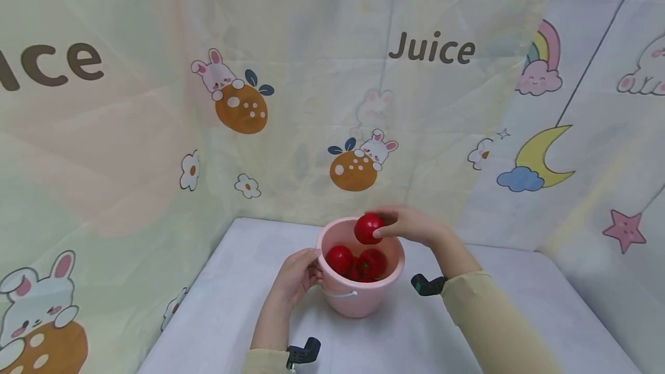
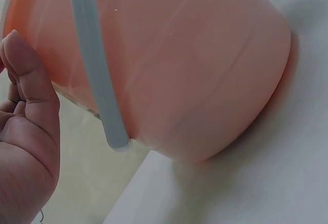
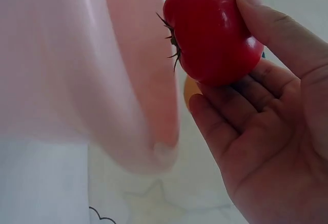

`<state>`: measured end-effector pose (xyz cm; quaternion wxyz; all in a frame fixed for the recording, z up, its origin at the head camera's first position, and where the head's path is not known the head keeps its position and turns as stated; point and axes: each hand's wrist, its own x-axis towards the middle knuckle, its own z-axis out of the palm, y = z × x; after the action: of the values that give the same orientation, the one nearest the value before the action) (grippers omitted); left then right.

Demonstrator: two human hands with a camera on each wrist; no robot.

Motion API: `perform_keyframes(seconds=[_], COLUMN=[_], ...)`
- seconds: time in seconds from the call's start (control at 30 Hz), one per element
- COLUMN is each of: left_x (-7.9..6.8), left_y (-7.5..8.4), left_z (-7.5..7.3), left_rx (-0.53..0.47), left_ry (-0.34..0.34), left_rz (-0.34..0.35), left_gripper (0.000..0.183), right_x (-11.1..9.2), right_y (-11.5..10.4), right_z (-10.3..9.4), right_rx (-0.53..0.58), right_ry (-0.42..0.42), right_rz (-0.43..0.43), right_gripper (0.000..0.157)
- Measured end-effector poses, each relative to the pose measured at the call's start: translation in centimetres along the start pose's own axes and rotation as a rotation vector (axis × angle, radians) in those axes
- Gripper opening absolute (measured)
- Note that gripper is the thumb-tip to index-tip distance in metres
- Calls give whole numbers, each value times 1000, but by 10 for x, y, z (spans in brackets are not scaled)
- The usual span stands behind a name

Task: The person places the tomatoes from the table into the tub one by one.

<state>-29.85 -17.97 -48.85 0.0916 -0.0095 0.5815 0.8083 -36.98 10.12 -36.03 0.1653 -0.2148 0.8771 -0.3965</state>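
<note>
A pink bucket [image 1: 353,302] stands upright on the white table, its pale handle [image 2: 97,65] hanging down along the side. Inside lie several red tomatoes [image 1: 373,262], one showing its green stem. My left hand [image 1: 297,276] grips the bucket's rim at the left, thumb near the top edge in the left wrist view. Over the far right part of the opening, my right hand [image 1: 402,225] holds another red tomato [image 3: 212,32] between thumb and fingers. Its dark green, spiky stem end faces the bucket in the right wrist view.
The white table [image 1: 249,264] carries the bucket near its middle. Behind and at both sides hang printed cloth walls [image 1: 291,103] with rabbits, oranges and the word Juice. Each wrist wears a black strapped device [image 1: 428,285].
</note>
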Motion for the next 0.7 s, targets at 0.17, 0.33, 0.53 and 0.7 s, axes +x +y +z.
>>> perform_keyframes(seconds=[0.17,0.33,0.53,0.7], left_x=[-1,-1,-1,-1], left_y=[1,1,2,2], left_z=[1,2,4,3], left_rx=[5,7,-3,-7], left_ry=[6,11,3,-1], left_rz=[1,2,4,14], left_gripper=[33,32,31,29], right_x=[15,25,29,31], right_y=[-11,-10,-4,-5], right_z=[9,18,26,31], right_rx=[-35,-70,-123,-117], right_ry=[-25,-53,-53,-85], right_rz=[28,51,95,95], right_gripper=[62,59,56,58])
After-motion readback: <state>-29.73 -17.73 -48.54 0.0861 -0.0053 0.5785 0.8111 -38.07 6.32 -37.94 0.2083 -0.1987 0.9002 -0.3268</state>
